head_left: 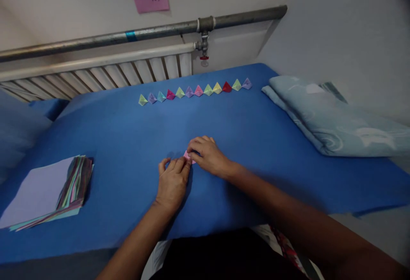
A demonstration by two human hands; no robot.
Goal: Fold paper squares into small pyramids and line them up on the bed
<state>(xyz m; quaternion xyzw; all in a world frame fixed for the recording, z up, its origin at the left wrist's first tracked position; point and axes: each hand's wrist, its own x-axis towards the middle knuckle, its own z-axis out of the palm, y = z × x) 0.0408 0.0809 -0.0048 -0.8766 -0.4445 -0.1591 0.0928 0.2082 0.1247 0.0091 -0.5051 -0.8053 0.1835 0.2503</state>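
A small pink paper piece [188,157] lies on the blue sheet [128,143], mostly covered by my fingers. My left hand [173,179] presses on its lower left side, fingers together. From the right, my right hand [208,155] grips its upper edge with thumb and fingers. Beyond my hands, a row of several folded paper shapes [198,90] in green, purple, blue, pink, yellow and red stretches across the sheet.
At the left is a stack of coloured paper [45,188] with a pale purple sheet on top. A folded light-blue quilt [336,122] lies at the right. Behind the sheet are a radiator [144,70] and a metal pipe [166,31] with a red-handled valve.
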